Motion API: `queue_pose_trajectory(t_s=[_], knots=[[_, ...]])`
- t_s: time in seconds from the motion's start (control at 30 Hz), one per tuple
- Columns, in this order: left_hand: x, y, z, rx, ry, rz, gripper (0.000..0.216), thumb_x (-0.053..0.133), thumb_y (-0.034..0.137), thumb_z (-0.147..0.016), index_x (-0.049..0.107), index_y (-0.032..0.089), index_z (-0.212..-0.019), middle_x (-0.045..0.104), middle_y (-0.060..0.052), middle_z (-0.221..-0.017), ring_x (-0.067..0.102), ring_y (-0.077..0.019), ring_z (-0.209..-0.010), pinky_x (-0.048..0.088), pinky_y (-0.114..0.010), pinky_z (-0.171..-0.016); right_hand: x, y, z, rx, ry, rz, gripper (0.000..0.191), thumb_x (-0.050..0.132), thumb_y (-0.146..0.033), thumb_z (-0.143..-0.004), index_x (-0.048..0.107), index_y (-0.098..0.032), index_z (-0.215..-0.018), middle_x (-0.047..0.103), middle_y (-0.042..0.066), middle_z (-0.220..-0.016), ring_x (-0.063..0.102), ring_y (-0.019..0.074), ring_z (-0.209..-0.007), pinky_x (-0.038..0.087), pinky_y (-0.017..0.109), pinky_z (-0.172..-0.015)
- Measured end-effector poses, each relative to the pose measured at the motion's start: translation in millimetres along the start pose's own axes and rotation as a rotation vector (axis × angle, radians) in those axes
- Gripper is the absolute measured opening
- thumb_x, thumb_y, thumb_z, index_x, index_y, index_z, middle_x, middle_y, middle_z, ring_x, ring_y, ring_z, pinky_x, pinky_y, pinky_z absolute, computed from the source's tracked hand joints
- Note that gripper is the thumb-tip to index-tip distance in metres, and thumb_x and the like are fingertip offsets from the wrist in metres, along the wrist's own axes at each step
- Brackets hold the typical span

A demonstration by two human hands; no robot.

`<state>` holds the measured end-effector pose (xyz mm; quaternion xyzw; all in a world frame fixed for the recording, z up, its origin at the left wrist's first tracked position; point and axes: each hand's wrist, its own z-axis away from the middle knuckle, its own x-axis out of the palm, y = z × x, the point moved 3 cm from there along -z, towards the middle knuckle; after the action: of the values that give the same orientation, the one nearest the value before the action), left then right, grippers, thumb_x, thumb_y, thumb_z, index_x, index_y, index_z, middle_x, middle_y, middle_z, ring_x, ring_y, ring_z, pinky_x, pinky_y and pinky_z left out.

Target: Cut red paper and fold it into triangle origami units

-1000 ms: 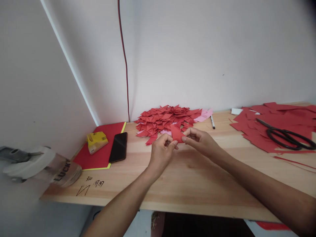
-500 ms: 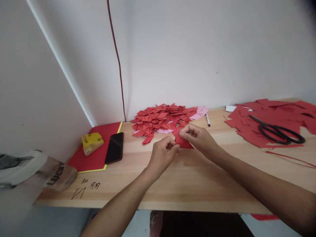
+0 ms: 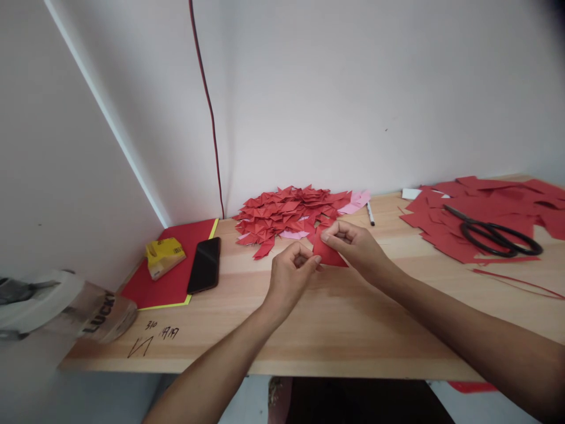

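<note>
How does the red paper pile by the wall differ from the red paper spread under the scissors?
The pile of folded red paper triangles is small, creased pieces heaped together; the flat red paper sheets are larger, unfolded and spread out. Black scissors lie on the sheets; nothing rests on the pile. Both are red and sit on the wooden table.

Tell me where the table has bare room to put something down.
Bare wood lies along the near edge of the table, between the phone and the paper strips. It is crowded at the back: folded paper pile, pen, cut sheets with scissors.
</note>
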<state>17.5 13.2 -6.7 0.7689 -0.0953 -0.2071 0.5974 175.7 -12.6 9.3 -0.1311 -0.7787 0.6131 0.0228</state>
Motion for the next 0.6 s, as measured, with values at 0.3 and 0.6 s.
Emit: queue_pose_trajectory(t_s=[0.3,0.6], knots=[[2.2,-0.7,-1.4,-0.043,0.001,0.094,0.018,0.068,0.024,-0.075,0.053,0.017,-0.069,0.064,-0.001,-0.063,0.061,-0.0123,-0.058,0.044,-0.024,-0.059,0.7,1.3,0.0,-0.001,0.018,0.034,0.025,0.064,-0.039,-0.078,0.052,-0.02,-0.067,0.053,-0.002,-0.066,0.045,0.0118,-0.059,0.038,0.027,-0.057],[4.1,-8.8,-4.7,-0.086,-0.034,0.258,0.032,0.07,0.021,-0.072,0.04,0.021,-0.083,0.062,0.006,-0.061,0.063,-0.0117,-0.055,0.047,-0.023,-0.058,0.9,6.1,-0.7,-0.01,0.001,0.045,0.024,0.064,-0.04,-0.078,0.054,-0.02,-0.069,0.056,-0.001,-0.067,0.048,0.0129,-0.061,0.039,0.027,-0.057]])
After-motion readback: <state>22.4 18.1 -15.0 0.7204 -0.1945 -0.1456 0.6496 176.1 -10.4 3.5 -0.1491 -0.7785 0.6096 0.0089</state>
